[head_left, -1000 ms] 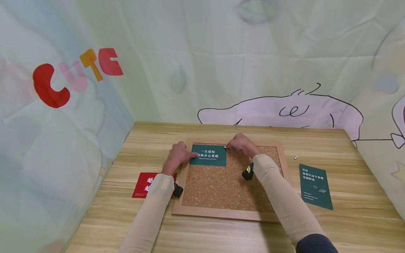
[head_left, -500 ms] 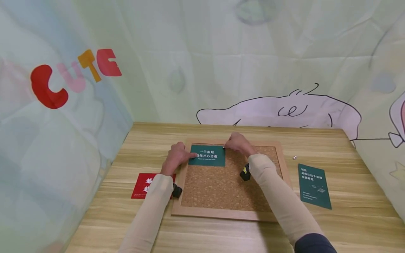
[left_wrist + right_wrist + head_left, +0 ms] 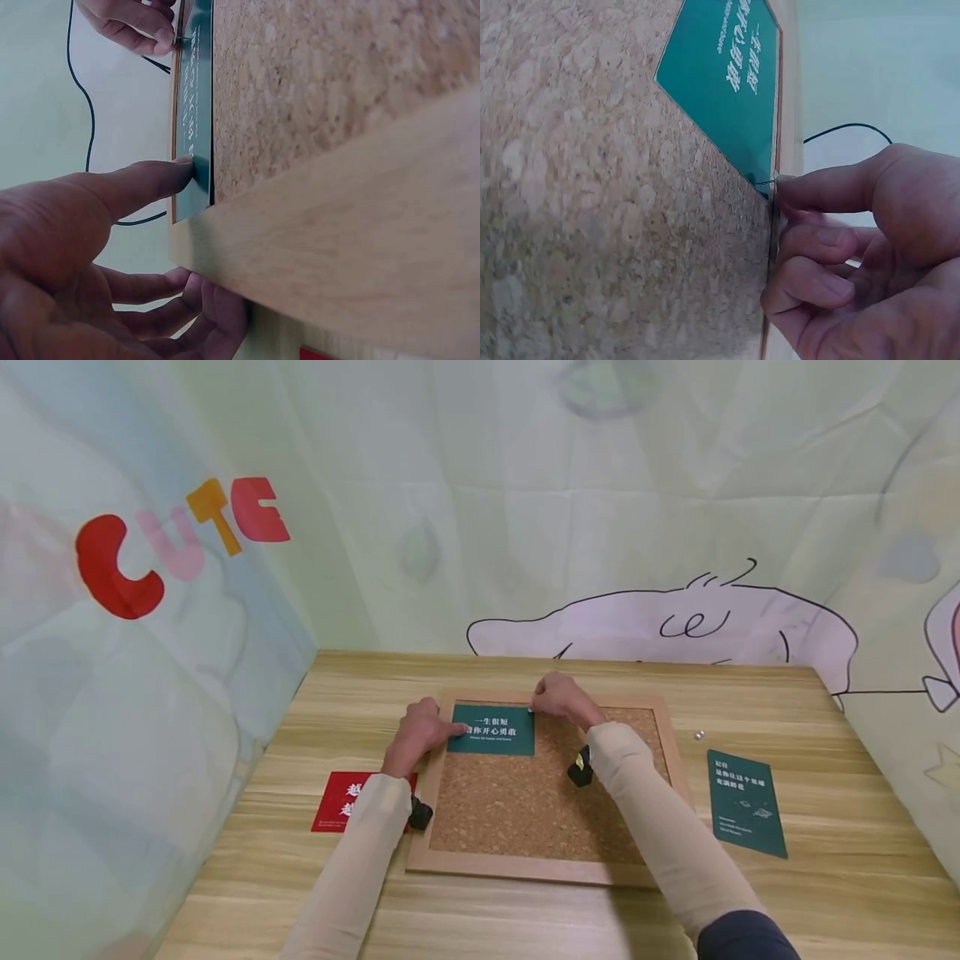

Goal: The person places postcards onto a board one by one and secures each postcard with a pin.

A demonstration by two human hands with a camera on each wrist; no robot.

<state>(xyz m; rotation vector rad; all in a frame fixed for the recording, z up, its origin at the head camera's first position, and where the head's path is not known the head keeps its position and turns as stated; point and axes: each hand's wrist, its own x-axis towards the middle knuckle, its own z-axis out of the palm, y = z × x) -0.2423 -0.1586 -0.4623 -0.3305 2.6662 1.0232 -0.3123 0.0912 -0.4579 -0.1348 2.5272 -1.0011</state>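
Note:
A green card (image 3: 491, 743) with white writing lies at the upper left of a wood-framed cork board (image 3: 517, 810). The thumb of my left hand (image 3: 420, 731) presses on the card's left side. In the left wrist view, the other fingers of that hand bend against the frame's outer side. My right hand (image 3: 564, 697) is at the card's upper right corner. Between thumb and finger it pinches a pushpin; its thin needle (image 3: 763, 182) crosses the corner in the right wrist view. The fingertips mostly hide the pin's head.
A red card (image 3: 337, 810) lies left of the board, partly under the left sleeve. To the right are a second green card (image 3: 746, 802) and small clear pins (image 3: 700, 735) on the wooden table (image 3: 862, 877). A printed curtain (image 3: 637, 510) stands behind.
My right hand has shifted slightly left and closer to the card's corner, its fingers now covering more of the pushpin. The left hand stays on the card.

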